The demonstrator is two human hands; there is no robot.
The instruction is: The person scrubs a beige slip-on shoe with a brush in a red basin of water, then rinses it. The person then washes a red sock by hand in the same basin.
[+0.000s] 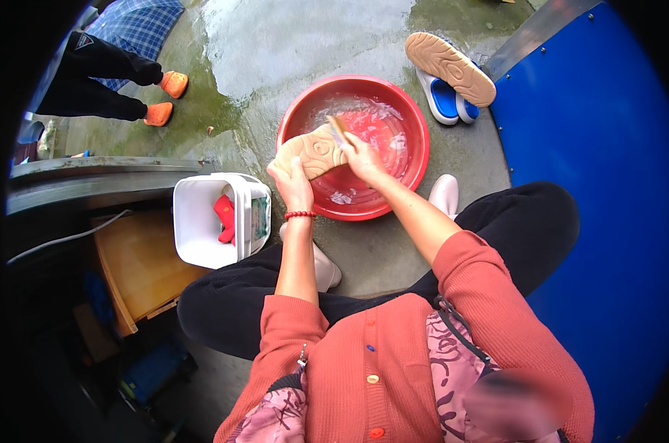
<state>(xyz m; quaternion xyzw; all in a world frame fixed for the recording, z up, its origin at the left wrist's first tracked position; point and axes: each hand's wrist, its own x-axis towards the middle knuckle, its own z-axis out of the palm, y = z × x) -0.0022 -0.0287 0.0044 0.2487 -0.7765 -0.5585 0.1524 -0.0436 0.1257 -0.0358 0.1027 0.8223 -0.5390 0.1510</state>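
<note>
Over a red plastic basin (419, 166) of water, my left hand (293, 183) grips one end of a tan shoe (307, 152) with its patterned sole facing up. A red beaded bracelet circles that wrist. My right hand (363, 160) holds a scrubbing brush (338, 129) against the sole's other end; the brush looks slightly blurred. The basin's water is stirred up. At the upper right, another tan-soled shoe (449, 67) lies sole up across blue and white slippers (443, 99).
A white bucket (201, 221) with a red item (225, 219) inside stands left of the basin, near a wooden board (146, 266). Blue panelling (583, 138) borders the right side. A person in orange clogs (158, 114) stands upper left by a checked umbrella (135, 27). The concrete floor is wet.
</note>
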